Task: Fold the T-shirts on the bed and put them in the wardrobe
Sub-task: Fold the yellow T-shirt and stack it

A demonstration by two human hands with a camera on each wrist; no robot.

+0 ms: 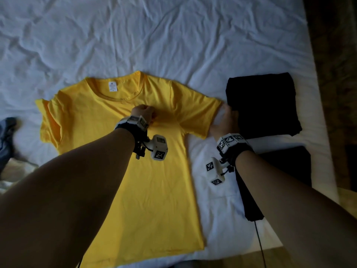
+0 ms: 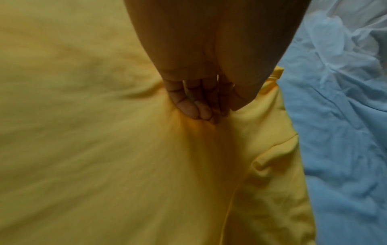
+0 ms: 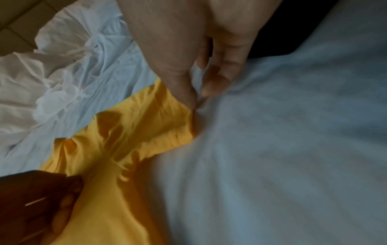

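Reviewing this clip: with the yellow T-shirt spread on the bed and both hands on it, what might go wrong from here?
1. The left hand bunches the yellow T-shirt at the chest, so creases may get folded in.
2. The right hand at the sleeve edge seems to pinch white cloth too; the white sheet could lift along.
3. The folded black garment lies right beside that hand and may get nudged.

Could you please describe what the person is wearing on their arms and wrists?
Both forearms are bare, no sleeves. Each wrist carries a dark strap with white cube-shaped blocks printed with black-and-white square markers. A thin black cable trails below the right arm.
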